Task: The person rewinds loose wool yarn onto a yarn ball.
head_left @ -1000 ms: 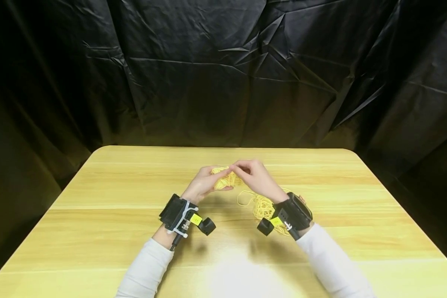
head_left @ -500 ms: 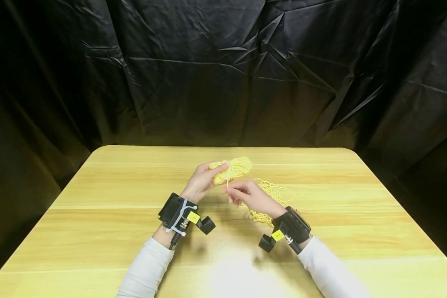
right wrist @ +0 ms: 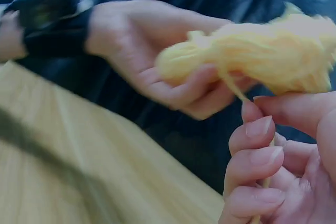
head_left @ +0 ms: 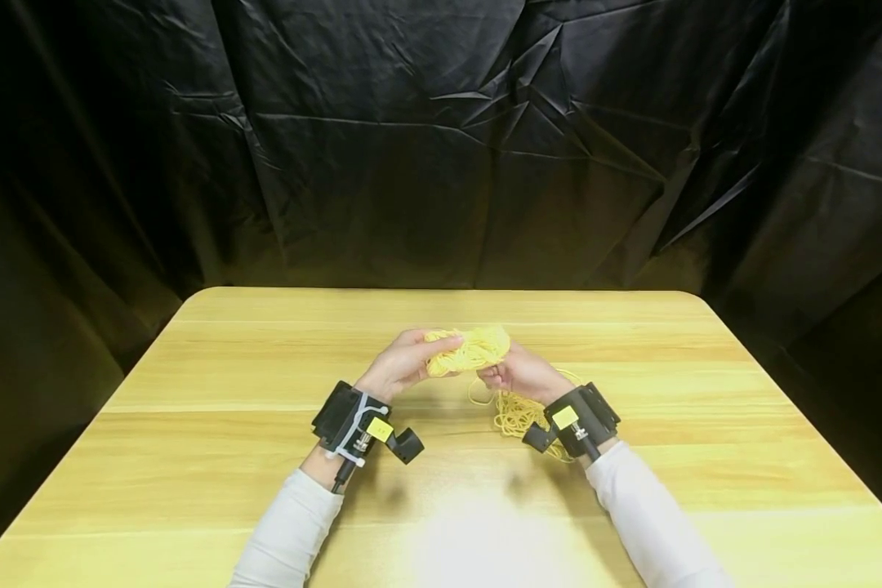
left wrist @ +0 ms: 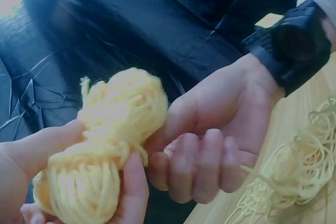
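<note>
A bundle of yellow yarn (head_left: 474, 349), drawn in at its middle, is held up over the table by my left hand (head_left: 404, 359). In the left wrist view, the thumb and fingers grip the yarn bundle (left wrist: 126, 106) around its narrow waist. My right hand (head_left: 522, 371) is just right of it, partly behind the bundle in the head view. From the waist a single strand (right wrist: 232, 85) runs into the right hand (right wrist: 262, 156), pinched between thumb and forefinger, with the other fingers curled over it. The strand's tail comes out below those fingers.
A loose tangle of yellow yarn (head_left: 518, 415) lies on the wooden table (head_left: 265, 457), below the right wrist. Both wrists carry black camera mounts (head_left: 584, 420). Behind the table's far edge hangs a black sheet (head_left: 412, 163).
The right hand drew the strand down toward me, then came back up and right, now behind the bundle's right end. The left hand keeps its grip, the bundle slightly lower than half a second ago.
</note>
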Demonstrator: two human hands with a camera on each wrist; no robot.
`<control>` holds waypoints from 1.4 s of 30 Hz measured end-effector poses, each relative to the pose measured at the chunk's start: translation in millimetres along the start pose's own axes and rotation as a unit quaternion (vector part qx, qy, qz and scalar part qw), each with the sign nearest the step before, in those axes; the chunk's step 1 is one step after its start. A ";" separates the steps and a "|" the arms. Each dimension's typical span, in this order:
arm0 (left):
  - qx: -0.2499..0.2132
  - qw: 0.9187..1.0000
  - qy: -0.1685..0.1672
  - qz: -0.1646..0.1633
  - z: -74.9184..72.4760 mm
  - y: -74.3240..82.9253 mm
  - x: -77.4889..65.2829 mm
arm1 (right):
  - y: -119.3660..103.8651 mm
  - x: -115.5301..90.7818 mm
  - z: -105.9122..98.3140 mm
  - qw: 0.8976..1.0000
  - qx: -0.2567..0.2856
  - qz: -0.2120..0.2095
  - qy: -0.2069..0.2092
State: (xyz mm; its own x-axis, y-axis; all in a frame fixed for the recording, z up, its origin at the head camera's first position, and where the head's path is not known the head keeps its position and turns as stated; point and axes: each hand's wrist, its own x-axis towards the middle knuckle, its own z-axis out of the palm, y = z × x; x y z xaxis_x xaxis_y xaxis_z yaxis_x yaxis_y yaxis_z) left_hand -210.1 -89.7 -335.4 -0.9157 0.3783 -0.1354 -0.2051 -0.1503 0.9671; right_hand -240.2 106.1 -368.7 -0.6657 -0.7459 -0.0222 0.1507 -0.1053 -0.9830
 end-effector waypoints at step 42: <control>-0.026 0.994 0.106 0.002 -1.7 1.1 0.9 | -12.8 -15.4 53.6 0.953 -0.290 -0.077 0.045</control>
State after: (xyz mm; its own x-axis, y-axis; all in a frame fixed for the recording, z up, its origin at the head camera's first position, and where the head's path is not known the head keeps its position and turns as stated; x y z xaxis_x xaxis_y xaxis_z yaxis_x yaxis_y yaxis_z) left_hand -211.7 -91.1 -334.9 -0.9678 0.1766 -0.1796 -0.2139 -0.1999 0.9562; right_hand -192.7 83.7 -346.0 -0.7108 -0.6893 0.1405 -0.3656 0.1914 -0.9109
